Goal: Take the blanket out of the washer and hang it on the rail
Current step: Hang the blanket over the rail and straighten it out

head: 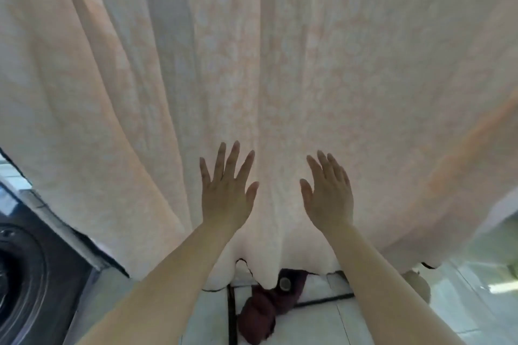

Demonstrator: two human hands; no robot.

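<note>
Both hands, left hand (225,193) and right hand (329,194), flat, fingers spread; blanket (252,64) hangs lengthwise downward.

Blanket (280,64): pale peach-cream with faint floral print, hanging in long vertical folds, filling almost the whole view. Top edge out of frame, so rail itself not visible. Lower hem wavy and uneven, ending just above tiled floor. Right side sweeps up and outward in a diagonal fold. Washer (25,274): dark front-loader at lower left, round door rim and dark drum opening partly visible, body cropped by frame edge. Blanket's left portion hangs in front of washer's top corner.
</note>
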